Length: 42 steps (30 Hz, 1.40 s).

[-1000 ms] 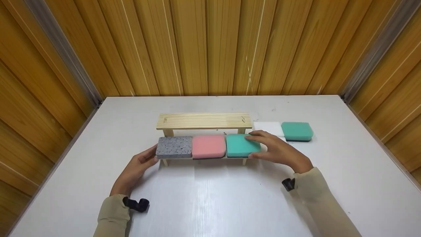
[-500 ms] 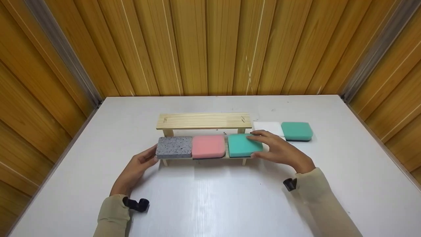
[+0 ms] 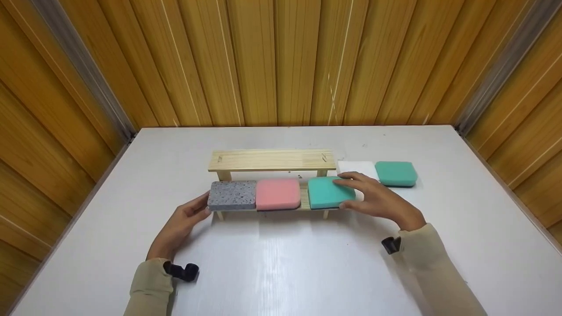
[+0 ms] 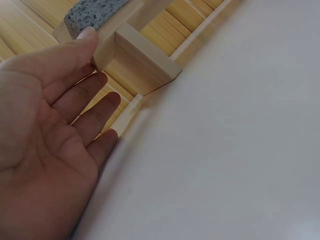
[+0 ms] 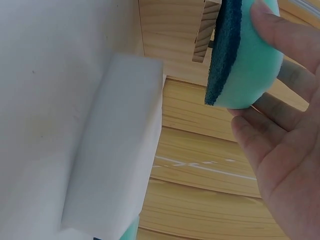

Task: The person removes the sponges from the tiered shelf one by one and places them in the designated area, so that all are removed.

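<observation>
A small two-step wooden rack (image 3: pixel 272 160) stands mid-table. On its lower step lie a speckled grey sponge (image 3: pixel 232 195), a pink sponge (image 3: pixel 278 193) and a green scouring sponge (image 3: pixel 330 192), with bare wood between pink and green. My right hand (image 3: pixel 381 199) holds the green sponge at its right end, thumb in front and fingers behind. In the right wrist view its dark scouring layer (image 5: pixel 224 52) overhangs the step's end. At the grey sponge's left end is my left hand (image 3: pixel 181 226); in the left wrist view the thumb touches the corner there, other fingers loosely extended.
A white sponge (image 3: pixel 358 168), partly behind my right hand, and another green sponge (image 3: pixel 396 173) lie on the white table (image 3: pixel 272 272) right of the rack. Wood-grained panels (image 3: pixel 281 61) rise behind the table and at both sides.
My right hand has slid the green sponge to the right along the lower step, opening a gap beside the pink one. The left hand and the rack have stayed put.
</observation>
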Motion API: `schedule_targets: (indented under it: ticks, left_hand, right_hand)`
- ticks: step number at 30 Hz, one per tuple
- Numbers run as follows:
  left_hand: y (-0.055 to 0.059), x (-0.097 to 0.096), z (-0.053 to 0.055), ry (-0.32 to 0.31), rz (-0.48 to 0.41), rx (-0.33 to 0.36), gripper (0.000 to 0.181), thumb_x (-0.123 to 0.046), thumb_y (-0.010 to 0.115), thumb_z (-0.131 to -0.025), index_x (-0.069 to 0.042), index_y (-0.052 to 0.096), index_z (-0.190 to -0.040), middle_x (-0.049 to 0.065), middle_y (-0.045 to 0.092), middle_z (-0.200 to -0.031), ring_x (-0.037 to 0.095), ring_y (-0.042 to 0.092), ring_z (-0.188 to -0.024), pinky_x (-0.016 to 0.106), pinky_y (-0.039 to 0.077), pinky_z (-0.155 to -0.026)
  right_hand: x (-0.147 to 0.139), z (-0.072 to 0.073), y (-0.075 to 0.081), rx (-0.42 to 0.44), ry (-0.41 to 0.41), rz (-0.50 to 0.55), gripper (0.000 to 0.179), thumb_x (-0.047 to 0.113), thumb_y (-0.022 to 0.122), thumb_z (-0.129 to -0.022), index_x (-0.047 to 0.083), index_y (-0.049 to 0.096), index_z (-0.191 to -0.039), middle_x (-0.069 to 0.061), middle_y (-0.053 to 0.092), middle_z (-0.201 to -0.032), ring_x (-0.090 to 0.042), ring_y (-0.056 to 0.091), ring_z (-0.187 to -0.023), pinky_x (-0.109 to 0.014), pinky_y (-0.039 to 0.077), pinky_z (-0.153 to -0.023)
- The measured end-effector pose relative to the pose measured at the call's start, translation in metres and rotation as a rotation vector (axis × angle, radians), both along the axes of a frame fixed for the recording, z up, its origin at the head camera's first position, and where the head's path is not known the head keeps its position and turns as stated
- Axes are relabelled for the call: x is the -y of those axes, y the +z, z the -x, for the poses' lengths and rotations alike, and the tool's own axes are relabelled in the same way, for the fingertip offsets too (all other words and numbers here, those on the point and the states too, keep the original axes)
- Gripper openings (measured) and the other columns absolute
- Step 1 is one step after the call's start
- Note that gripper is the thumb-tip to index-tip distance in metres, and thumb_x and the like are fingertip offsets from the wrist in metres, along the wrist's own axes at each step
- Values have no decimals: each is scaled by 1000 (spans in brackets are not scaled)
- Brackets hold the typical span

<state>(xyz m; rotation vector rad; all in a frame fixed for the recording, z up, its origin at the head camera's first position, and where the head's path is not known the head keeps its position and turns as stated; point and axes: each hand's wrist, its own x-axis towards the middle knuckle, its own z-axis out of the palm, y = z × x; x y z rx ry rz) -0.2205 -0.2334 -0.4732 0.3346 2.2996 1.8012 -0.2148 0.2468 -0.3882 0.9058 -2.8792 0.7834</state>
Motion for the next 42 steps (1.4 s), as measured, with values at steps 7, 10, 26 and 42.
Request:
schedule_targets:
  ticks: [7,10,26,42]
  left_hand:
    - [2,0,-1,-2,1,9,67,-28,61,-95,-8,29,-151,7,29,-157,22,27,-146,37,26,-118]
    - [2,0,-1,-7,-5,1,66,-26,60,-95,-7,29,-151,9,29,-157,24,27,-146,37,26,-118]
    - [0,-1,1,3,-14,-5,65,-25,60,-95,-7,31,-150,9,32,-156,24,28,-145,37,26,-118]
    - [1,0,0,11,8,7,65,-27,60,-95,-8,32,-150,10,32,-156,26,27,-146,43,25,-119]
  right_hand:
    - [-5,0,0,0,-6,13,59,23,75,-83,10,54,-137,-15,49,-141,-36,48,-129,-53,44,-104]
    - [-7,0,1,8,-11,8,59,22,75,-84,10,53,-138,-14,49,-141,-35,48,-129,-53,43,-105]
    - [-18,-2,1,-12,-34,-14,61,17,75,-83,10,52,-139,-16,49,-140,-37,48,-128,-55,43,-105]
    - [-28,-4,2,-5,-62,-13,58,18,73,-85,10,52,-138,-16,47,-143,-42,44,-132,-59,40,-106]
